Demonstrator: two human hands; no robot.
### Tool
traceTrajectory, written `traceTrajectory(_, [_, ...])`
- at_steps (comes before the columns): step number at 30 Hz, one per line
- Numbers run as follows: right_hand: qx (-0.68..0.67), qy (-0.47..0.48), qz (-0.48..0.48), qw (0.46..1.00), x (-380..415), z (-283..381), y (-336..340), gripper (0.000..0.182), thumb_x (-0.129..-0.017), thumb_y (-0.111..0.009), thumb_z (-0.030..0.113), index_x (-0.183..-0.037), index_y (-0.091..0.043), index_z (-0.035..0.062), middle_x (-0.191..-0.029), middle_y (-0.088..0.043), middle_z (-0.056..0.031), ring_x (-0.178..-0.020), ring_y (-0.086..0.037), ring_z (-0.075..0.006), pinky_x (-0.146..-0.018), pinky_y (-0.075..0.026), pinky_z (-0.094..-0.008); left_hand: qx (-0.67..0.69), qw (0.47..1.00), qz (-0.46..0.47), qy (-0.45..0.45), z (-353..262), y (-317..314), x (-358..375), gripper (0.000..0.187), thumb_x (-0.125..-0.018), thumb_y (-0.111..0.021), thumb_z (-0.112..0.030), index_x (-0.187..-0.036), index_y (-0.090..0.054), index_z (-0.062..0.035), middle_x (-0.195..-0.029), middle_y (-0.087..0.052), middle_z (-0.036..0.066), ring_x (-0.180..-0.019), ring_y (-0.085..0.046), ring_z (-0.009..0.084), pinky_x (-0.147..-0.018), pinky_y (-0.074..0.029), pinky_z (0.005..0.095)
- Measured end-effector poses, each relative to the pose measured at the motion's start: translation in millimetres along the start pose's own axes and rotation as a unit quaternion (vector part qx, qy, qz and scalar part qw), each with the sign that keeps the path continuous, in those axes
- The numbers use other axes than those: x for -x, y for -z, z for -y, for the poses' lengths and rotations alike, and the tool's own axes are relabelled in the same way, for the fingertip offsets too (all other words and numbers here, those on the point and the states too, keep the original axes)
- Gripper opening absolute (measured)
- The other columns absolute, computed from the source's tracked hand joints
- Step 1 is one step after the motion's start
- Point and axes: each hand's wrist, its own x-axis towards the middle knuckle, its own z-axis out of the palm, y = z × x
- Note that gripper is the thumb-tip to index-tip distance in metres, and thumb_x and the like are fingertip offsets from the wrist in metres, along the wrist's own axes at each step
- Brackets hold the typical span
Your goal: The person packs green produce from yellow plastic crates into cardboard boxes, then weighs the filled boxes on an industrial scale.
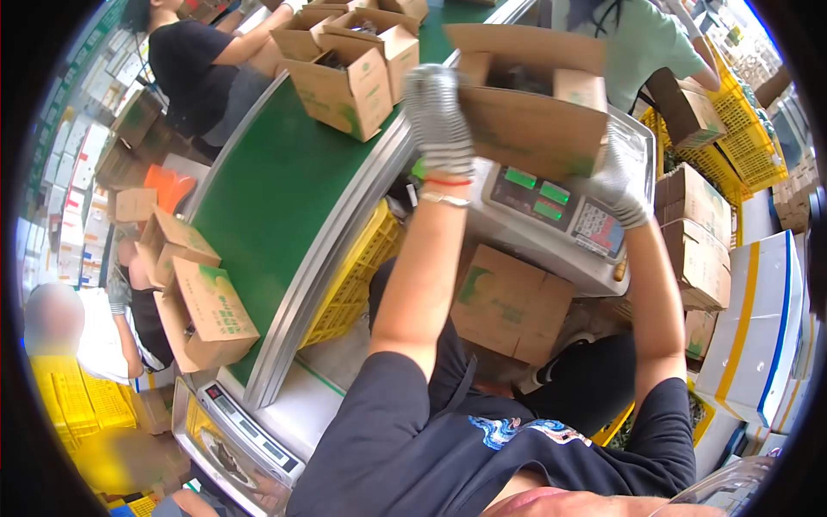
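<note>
An open cardboard box (534,121) with dark contents is held between my two gloved hands, at or just above a digital scale (551,207) with lit green displays. My left hand (438,121), in a striped grey-white glove, presses on the box's left side. On the lower right side of the box is my right hand (616,177), blurred, its fingers partly hidden. The box's flaps stand open. Whether its bottom touches the scale's plate cannot be seen.
A green conveyor belt (276,181) with a metal edge runs along my left, bearing open boxes (345,86). Yellow crates (349,276) stand under it and at the right. Flattened cartons (512,302) lie below the scale. Several people work nearby.
</note>
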Motion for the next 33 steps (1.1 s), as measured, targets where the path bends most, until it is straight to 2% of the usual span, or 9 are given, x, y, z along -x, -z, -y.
traceTrajectory(3, [-0.093, 0.115, -0.007, 0.989, -24.2, -12.6, -139.2, 0.104, -0.05, -0.082, 0.012, -0.136, -0.025, 0.0052, -0.123, -0.048, -0.0169, -0.115, -0.047, -0.0262, -0.098, -0.041, -0.0359, -0.064, 0.989, -0.133, -0.017, -8.0, 87.8, -22.9, 0.023, -0.089, -0.049, -0.02, -0.092, -0.053, 0.0025, -0.096, -0.056, 0.013, -0.093, -0.051, 0.0239, -0.087, -0.04, 0.0365])
traceTrajectory(5, [-0.131, 0.091, -0.008, 0.987, -37.6, 18.3, -205.2, 0.1, -0.049, -0.082, 0.015, -0.132, -0.028, 0.0021, -0.124, -0.046, -0.0188, -0.115, -0.048, -0.0276, -0.099, -0.04, -0.036, -0.129, 0.98, -0.146, 0.029, 26.2, 136.8, -17.3, 0.073, -0.087, -0.055, -0.048, -0.131, -0.034, 0.0069, -0.131, -0.038, 0.024, -0.12, -0.041, 0.035, -0.102, -0.033, 0.0428])
traceTrajectory(10, [-0.039, -0.06, 0.0, 0.997, -74.1, 48.6, -302.6, 0.111, -0.053, -0.084, 0.033, -0.137, -0.021, -0.0037, -0.131, -0.038, -0.0289, -0.122, -0.042, -0.0408, -0.102, -0.037, -0.0382, -0.244, 0.946, 0.143, 0.156, 78.4, 168.8, 16.4, 0.128, -0.058, -0.079, -0.057, -0.144, -0.004, 0.0023, -0.144, -0.009, 0.035, -0.136, -0.014, 0.0476, -0.111, -0.022, 0.0466])
traceTrajectory(16, [0.075, 0.066, 0.062, 0.993, -7.3, 34.1, -273.0, 0.069, -0.074, -0.069, 0.029, -0.134, -0.04, 0.011, -0.135, -0.041, -0.0194, -0.118, -0.048, -0.0357, -0.097, -0.042, -0.0385, -0.345, 0.847, 0.107, 0.39, 123.7, 153.5, 0.6, 0.121, -0.058, -0.085, -0.032, -0.144, -0.006, -0.0002, -0.144, -0.022, 0.026, -0.128, -0.037, 0.0395, -0.106, -0.035, 0.0428])
traceTrajectory(20, [0.148, -0.154, 0.021, 0.977, 133.0, -77.2, -242.3, 0.054, -0.075, -0.067, 0.033, -0.122, -0.054, 0.0094, -0.121, -0.054, -0.0188, -0.116, -0.049, -0.0354, -0.098, -0.04, -0.043, -0.403, 0.826, 0.091, 0.384, 76.5, 151.9, -5.4, 0.115, -0.061, -0.083, -0.031, -0.142, -0.01, 0.004, -0.137, -0.029, 0.03, -0.123, -0.04, 0.0419, -0.105, -0.035, 0.0461])
traceTrajectory(24, [0.313, -0.505, -0.078, 0.801, 253.5, -136.5, -214.8, 0.083, -0.072, -0.071, 0.037, -0.139, -0.03, 0.0098, -0.139, -0.035, -0.0211, -0.129, -0.031, -0.0378, -0.103, -0.033, -0.0475, -0.322, 0.937, 0.011, -0.133, 14.3, 106.6, 65.0, 0.063, -0.071, -0.064, -0.012, -0.127, -0.04, 0.0044, -0.124, -0.042, 0.029, -0.117, -0.042, 0.0425, -0.097, -0.038, 0.0482])
traceTrajectory(26, [0.312, -0.45, -0.131, 0.826, 285.7, -159.2, -211.3, 0.085, -0.071, -0.071, 0.039, -0.139, -0.029, 0.0099, -0.137, -0.037, -0.0215, -0.128, -0.034, -0.0378, -0.103, -0.034, -0.0465, -0.184, 0.947, 0.241, 0.105, 26.5, 76.0, 147.9, 0.051, -0.069, -0.063, -0.014, -0.115, -0.051, 0.0027, -0.098, -0.056, 0.023, -0.097, -0.053, 0.0396, -0.094, -0.041, 0.0415])
traceTrajectory(30, [0.171, -0.568, -0.157, 0.79, 282.3, -157.1, -190.2, 0.081, -0.07, -0.072, 0.032, -0.137, -0.032, 0.0089, -0.131, -0.043, -0.0233, -0.12, -0.044, -0.0388, -0.099, -0.039, -0.0437, -0.269, 0.635, 0.545, 0.476, 62.9, 76.3, 333.9, 0.055, -0.068, -0.067, -0.04, -0.11, -0.063, -0.0058, -0.118, -0.058, 0.022, -0.115, -0.052, 0.0359, -0.097, -0.043, 0.0401])
traceTrajectory(33, [0.145, -0.554, -0.165, 0.803, 286.7, -154.8, -186.8, 0.08, -0.072, -0.068, 0.029, -0.139, -0.028, 0.0084, -0.133, -0.041, -0.0242, -0.119, -0.044, -0.0399, -0.099, -0.039, -0.0438, -0.147, 0.73, 0.464, 0.48, 79.1, 82.0, 367.2, 0.042, -0.069, -0.067, -0.036, -0.098, -0.067, -0.0053, -0.102, -0.066, 0.02, -0.096, -0.063, 0.0326, -0.084, -0.048, 0.0391])
